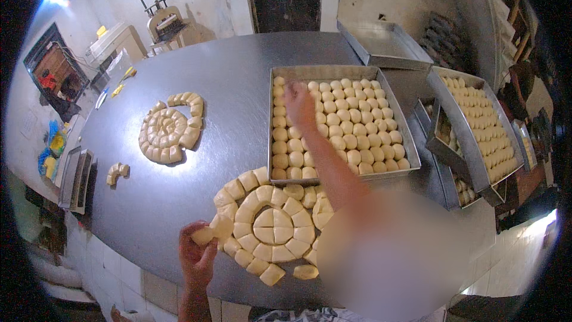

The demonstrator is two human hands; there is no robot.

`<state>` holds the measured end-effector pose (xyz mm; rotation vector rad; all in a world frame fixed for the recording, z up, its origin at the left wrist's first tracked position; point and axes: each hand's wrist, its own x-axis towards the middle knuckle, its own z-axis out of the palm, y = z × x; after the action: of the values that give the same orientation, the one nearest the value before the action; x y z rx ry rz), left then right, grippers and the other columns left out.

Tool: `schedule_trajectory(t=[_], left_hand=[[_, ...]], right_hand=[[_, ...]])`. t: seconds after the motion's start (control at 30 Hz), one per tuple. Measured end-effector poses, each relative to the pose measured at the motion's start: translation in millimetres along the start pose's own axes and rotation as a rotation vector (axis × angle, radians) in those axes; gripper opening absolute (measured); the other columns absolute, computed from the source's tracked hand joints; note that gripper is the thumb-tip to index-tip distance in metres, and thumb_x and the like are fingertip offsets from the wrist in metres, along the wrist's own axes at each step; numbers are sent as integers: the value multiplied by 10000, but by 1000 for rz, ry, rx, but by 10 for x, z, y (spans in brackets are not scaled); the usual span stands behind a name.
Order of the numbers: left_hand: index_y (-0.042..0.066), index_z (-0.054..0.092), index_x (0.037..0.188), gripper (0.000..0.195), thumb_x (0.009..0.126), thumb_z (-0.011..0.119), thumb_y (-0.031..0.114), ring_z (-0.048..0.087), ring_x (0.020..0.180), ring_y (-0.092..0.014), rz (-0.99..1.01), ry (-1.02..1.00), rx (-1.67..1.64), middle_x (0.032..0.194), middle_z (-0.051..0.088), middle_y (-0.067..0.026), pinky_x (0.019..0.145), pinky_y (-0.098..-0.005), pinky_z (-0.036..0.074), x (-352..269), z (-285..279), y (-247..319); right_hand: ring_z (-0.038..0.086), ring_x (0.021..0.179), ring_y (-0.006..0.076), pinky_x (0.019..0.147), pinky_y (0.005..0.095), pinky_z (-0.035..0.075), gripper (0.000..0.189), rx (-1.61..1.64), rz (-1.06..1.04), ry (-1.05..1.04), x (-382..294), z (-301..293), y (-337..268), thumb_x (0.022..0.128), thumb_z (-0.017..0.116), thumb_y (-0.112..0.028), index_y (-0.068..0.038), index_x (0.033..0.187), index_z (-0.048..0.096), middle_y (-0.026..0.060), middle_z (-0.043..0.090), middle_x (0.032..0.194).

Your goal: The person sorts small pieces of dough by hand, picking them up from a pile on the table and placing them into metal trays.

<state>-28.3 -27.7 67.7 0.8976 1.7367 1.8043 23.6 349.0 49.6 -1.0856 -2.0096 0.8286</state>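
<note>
At the table's near side, my left hand (196, 250) grips a piece of pale dough (202, 235) between thumb and fingers. That piece touches another at the left edge of a ring-shaped spread of cut dough (273, 228), which has a quartered round in its middle. My right hand (298, 100) reaches over a metal tray (271, 120) with rows of dough balls (342, 116), near its far left corner. Blur hides whether the right fingers hold anything. A large blurred patch covers the lower right, hiding part of the dough spread and my right arm.
On the metal table (232, 76) lie a second coil of cut dough (167, 129) and a small dough strip (117, 173). An unfilled tray (380, 42) stands at the back. Stacked trays of dough balls (478, 129) are at right. A press (165, 20) stands behind the table.
</note>
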Motion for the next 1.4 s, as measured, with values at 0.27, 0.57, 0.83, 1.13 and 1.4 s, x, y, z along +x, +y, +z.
schedule_trajectory(t=[0.27,0.57,0.83,1.13,1.4], left_hand=[[22,509,1058,291,781,538,-60,525,941,-148,-166,-459,106,1014,559,-86,838,-263,412,10,80,-187],[111,408,908,191,806,511,-13,518,792,-158,-290,-34,-347,859,489,-31,691,-282,414,300,-1127,-260],[134,335,724,267,759,530,-45,328,587,-65,-331,-150,-40,705,366,31,510,-211,296,190,-938,-597],[33,432,1044,362,711,556,-38,444,804,-139,-230,-420,-48,934,451,-37,717,-273,395,120,-539,-499],[100,388,867,158,825,494,-9,406,780,-87,-289,-380,-85,893,422,1,684,-215,361,330,-4,-523]], right_hand=[[527,1024,195,909,333,401,364,576,-28,-644,-2651,-172,-460,848,565,-211,-45,1168,517,99,559,1133],[334,1231,309,1011,417,266,402,-687,341,-44,-4212,-1294,246,846,462,-109,-68,1245,447,112,416,1300],[451,1046,317,919,476,313,335,-674,228,288,-3929,-700,579,753,596,-268,-32,984,541,151,525,1051],[468,871,318,799,443,365,198,-641,307,455,-3436,-1210,873,720,600,-176,-36,836,520,150,503,906],[474,914,339,813,455,382,241,-621,394,499,-3385,-1767,1212,698,622,-139,-24,875,506,170,510,931]])
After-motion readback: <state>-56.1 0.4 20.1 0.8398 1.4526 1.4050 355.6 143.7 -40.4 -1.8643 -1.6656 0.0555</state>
